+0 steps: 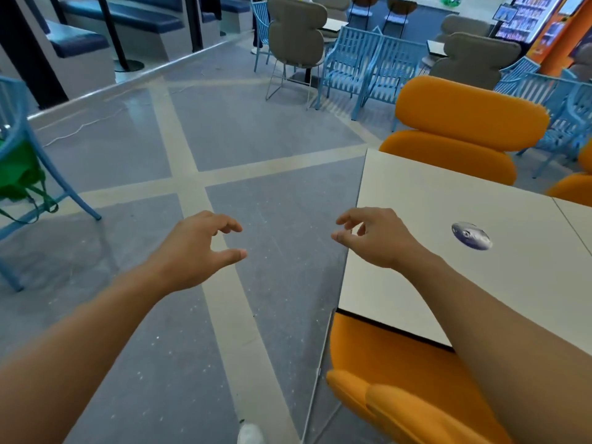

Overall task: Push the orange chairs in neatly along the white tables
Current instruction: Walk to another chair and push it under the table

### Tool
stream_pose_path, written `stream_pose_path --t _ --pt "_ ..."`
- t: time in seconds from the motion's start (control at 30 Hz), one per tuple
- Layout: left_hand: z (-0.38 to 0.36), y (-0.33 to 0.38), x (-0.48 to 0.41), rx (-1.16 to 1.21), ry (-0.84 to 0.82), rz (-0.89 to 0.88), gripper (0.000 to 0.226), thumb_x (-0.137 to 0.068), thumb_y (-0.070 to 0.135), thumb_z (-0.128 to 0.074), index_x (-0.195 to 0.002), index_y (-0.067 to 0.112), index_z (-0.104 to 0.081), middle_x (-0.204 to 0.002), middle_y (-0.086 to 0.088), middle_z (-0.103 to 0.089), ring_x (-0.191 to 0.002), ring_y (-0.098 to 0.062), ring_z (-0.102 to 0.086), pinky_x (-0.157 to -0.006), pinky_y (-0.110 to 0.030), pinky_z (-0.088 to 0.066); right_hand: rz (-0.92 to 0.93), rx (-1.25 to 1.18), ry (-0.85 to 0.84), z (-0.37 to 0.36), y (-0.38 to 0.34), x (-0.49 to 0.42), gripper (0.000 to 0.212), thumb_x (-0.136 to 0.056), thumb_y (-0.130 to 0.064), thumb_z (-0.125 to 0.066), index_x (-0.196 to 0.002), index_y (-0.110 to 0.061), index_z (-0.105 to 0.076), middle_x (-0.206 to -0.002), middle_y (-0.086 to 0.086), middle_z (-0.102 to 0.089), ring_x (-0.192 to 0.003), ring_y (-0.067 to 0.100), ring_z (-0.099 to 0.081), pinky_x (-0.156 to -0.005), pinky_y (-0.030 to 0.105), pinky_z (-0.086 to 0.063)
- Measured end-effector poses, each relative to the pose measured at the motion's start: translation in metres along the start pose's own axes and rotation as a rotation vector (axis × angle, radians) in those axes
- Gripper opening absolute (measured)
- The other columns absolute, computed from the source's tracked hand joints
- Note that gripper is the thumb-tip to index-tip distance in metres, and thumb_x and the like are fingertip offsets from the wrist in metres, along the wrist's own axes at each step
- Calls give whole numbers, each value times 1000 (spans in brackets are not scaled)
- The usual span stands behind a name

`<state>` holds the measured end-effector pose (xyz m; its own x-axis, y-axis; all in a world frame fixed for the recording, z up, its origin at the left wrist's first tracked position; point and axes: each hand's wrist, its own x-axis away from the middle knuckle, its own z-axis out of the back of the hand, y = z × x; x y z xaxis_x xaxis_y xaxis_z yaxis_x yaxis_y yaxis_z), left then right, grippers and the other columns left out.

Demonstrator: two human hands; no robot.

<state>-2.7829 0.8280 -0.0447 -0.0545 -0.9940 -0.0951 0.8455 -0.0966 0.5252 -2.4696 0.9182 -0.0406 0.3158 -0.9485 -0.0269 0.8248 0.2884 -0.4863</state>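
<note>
Standing at the corner of the white table (448, 283), the person holds both bare arms out ahead. The left hand (198, 248) hangs over the grey floor (256, 139), touching nothing; its grip is slack, with fingers loosely curled and thumb apart from them. The right hand (374, 238) hovers above the table's left edge in the same state, with its grip loose and nothing held.

The near orange chair (400, 379) sits below the right forearm, its seat running under the table's near edge. The far orange chair (461, 129) stands against the opposite edge, its back rising above the table top. A third orange chair (573, 187) shows at the frame's right side, partly cut off, beside a second white table (576, 219) that butts against the first.

A blurred oval mark (471, 235) lies on the first table; it may be a sticker, but the view is too poor to tell.

Beyond stand blue slatted chairs (368, 65) and grey padded chairs (296, 36). A green bag (16, 174) rests on a blue chair (19, 129) at the left. A white shoe (250, 434) shows at the bottom edge.
</note>
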Motion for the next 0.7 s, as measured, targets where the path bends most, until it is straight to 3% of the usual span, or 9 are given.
stream_pose_path --t 0.33,0.7 --pt "21 -47 -133 23 -48 -62 40 -78 50 -71 -113 35 -61 -110 9 -59 -97 -9 -54 -83 -25 -37 -41 -53 -24 -22 -10 -111 35 -88 -54 -67 -117 -35 -68 -108 -13 -66 -93 9 -61 -85 36 -56" --pt "27 -118 -321 64 -209 -217 42 -78 50 -70 -115 34 -60 -114 7 -59 -100 -9 -54 -85 -24 -39 -262 -98 96 -43 -4 -241 33 -88 -53 -67 -117 -37 -66 -105 -15 -65 -91 8 -61 -84 36 -56"
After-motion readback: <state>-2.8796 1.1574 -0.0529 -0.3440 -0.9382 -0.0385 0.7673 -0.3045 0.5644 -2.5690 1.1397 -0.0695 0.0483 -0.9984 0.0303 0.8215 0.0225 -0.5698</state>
